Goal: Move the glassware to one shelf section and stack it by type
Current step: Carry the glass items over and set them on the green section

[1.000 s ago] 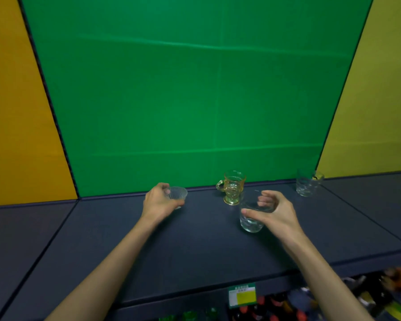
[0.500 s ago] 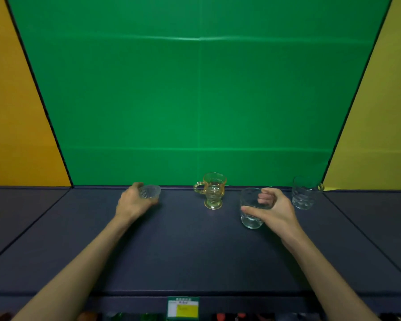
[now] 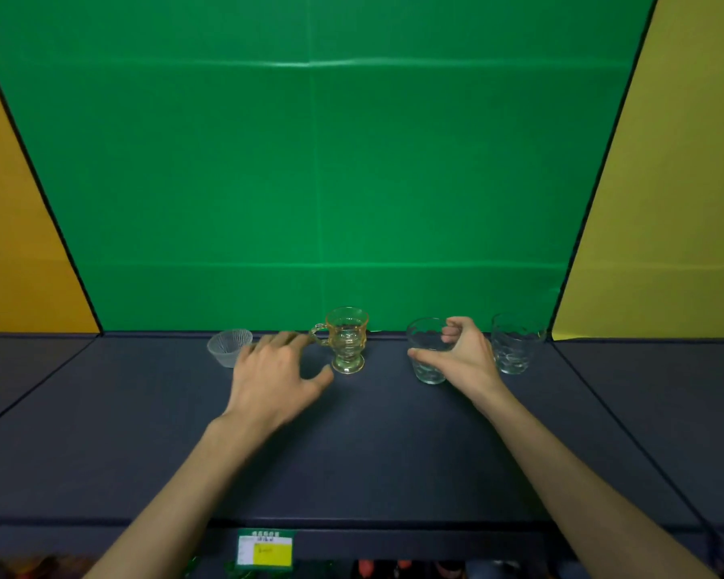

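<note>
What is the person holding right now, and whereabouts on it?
The right hand grips a clear tumbler round its upper wall, thumb in front, fingers curled over the rim. The left hand holds nothing, spread open beside the amber mug.

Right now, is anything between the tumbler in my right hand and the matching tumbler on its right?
Nothing visible. The right hand grips the tumbler; only bare shelf lies between it and the second tumbler. The mug stands on the other side.

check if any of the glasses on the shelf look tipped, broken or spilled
Nothing stands out. The ribbed cup, amber mug and both clear tumblers stand upright and look intact; no spill shows on the shelf.
</note>
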`<action>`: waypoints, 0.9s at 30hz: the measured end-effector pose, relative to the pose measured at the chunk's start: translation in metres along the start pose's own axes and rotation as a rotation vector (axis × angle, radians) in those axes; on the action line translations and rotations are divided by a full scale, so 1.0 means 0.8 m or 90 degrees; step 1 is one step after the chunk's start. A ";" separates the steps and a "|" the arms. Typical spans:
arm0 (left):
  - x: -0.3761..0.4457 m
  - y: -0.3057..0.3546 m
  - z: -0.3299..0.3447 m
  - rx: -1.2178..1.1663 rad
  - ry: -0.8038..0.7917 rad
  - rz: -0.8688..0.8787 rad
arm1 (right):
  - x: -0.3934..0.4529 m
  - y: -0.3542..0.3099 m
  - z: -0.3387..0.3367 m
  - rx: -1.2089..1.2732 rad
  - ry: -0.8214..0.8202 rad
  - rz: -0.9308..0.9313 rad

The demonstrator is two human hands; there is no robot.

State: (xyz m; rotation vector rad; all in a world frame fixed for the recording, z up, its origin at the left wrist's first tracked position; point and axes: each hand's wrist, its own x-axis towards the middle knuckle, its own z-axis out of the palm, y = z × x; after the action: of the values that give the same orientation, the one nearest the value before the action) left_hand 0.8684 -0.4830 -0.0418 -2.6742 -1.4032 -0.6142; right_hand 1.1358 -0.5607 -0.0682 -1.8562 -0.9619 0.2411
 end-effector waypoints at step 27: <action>-0.009 0.041 0.005 -0.027 -0.063 -0.078 | 0.024 0.011 -0.028 -0.321 -0.077 -0.152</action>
State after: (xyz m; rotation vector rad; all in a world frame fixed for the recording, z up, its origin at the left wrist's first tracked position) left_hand 0.8924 -0.5065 -0.0435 -2.7021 -1.6063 -0.5332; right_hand 1.1651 -0.5641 -0.0599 -2.1670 -1.4139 -0.0427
